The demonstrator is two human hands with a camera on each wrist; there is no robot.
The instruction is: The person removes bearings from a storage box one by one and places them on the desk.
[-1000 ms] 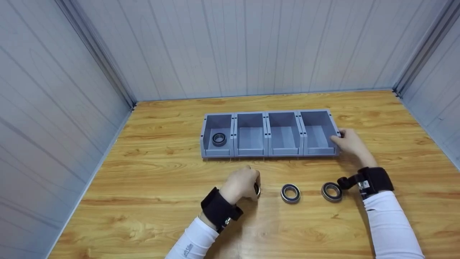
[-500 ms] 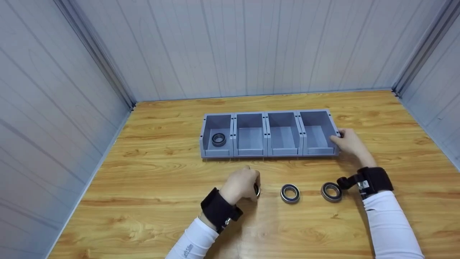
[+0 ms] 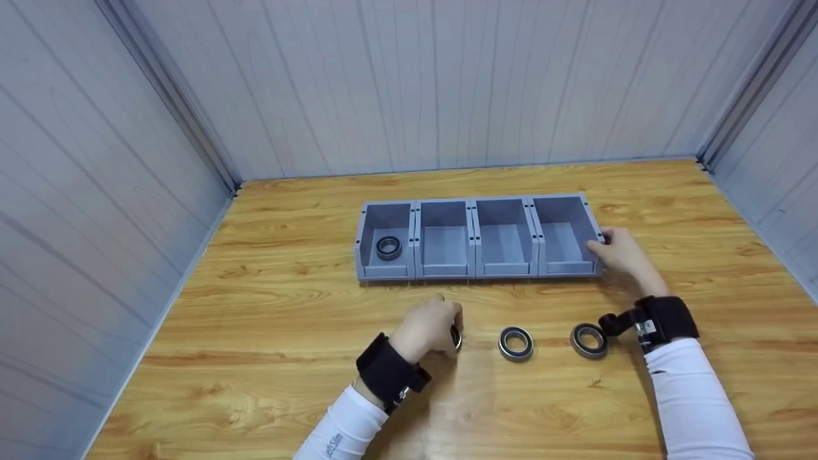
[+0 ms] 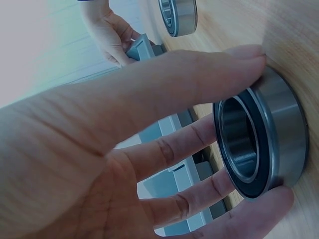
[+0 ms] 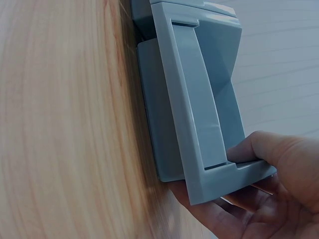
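Observation:
My left hand [image 3: 427, 324] grips a ball bearing [image 4: 286, 127] at the tabletop, thumb on one side of its rim and fingers around the other. In the left wrist view the bearing's steel outer ring and black seal show; in the head view the hand mostly hides it. My right hand [image 3: 623, 254] pinches the right side wall of a row of grey bins [image 3: 505, 271], thumb inside the rightmost bin [image 5: 214, 181] and fingers outside and beneath. Another bearing [image 3: 388, 248] lies in the leftmost bin. Two more bearings lie on the table, one mid-right [image 3: 516, 344], one near the right wrist [image 3: 588, 340].
The wooden tabletop [image 3: 255, 319] meets a pale back wall [image 3: 409, 89] behind the bins. Pale side walls stand left [image 3: 96, 191] and right [image 3: 779, 160]. Each wrist wears a black strap.

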